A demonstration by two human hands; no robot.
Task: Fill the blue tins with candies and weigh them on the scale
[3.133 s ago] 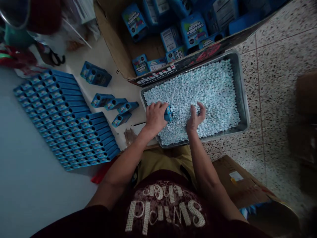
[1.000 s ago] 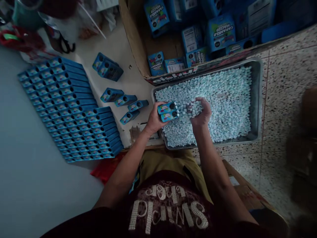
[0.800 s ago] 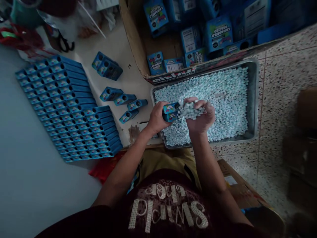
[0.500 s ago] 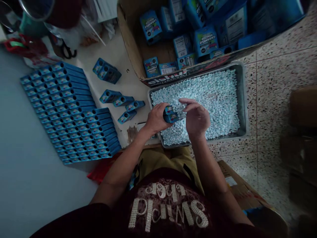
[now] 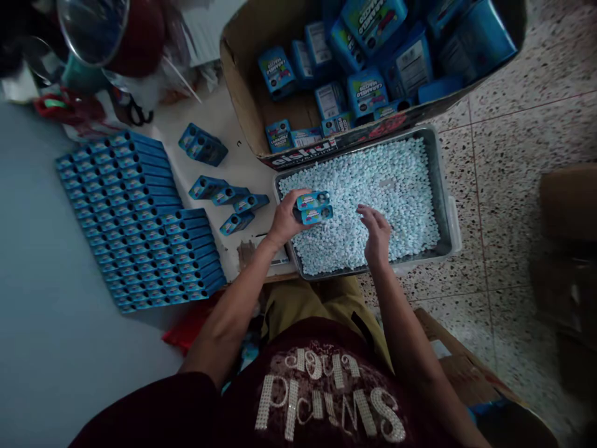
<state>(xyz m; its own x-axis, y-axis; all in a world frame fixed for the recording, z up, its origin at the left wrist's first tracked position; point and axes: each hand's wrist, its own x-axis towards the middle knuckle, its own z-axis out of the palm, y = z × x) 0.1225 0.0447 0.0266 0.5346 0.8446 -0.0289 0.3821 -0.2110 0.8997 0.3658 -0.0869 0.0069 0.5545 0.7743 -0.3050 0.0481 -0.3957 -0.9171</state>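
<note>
Two small blue candy boxes [image 5: 314,208] lie side by side in my left hand [image 5: 285,219], whose fingers wrap round them above the candies. Their tops, each with a round hole, face up. My right hand [image 5: 377,235] hovers over the candies to the right of the boxes, fingers apart and nothing visible in them. Below both hands, a metal tray [image 5: 436,180] is filled with small pale blue and white candies [image 5: 354,168].
A large cardboard box [image 5: 242,81] of blue candy boxes stands behind the tray. Stacked blue boxes [image 5: 144,224] fill the left side. Several loose blue boxes [image 5: 228,193] stand on the white table [image 5: 163,124] between. Scissors [image 5: 137,114] lie at the back left.
My right hand has drawn away from the boxes and lowered. My left hand has tilted the two boxes so their holed tops show. The camera view has shifted slightly.
</note>
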